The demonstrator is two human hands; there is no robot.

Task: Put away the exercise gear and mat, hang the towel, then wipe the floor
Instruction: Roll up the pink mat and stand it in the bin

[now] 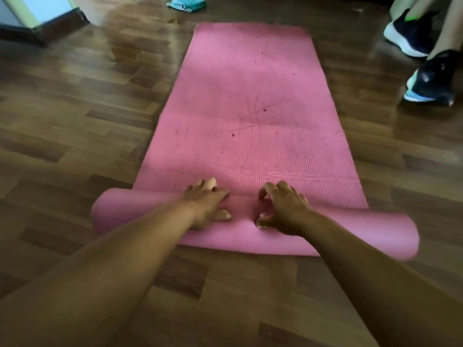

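A pink exercise mat lies lengthwise on a wood-plank floor, its near end curled into a loose roll that runs left to right across the foreground. At far left, a turquoise cloth lies crumpled on the boards just beyond the mat's far edge, beside a wet-looking patch on the floor. At far right, two dark sneakers with pale soles rest on the floor near the mat's right edge but apart from it, beside pale upright shapes too cropped to identify. A dark baseboard and light door frame fill the far left corner.

Both bare arms reach in from the near edge. The left hand presses on top of the roll, fingers laid over its far side and thumb flat on the near surface. The right hand sits just beside it, fingers bent and hooked over the roll, thumb digging a dimple into the foam.

The flat stretch of mat ahead of the roll carries only small dark specks and faint creases. Open floor flanks the mat on the left and lies between the roll and the camera.
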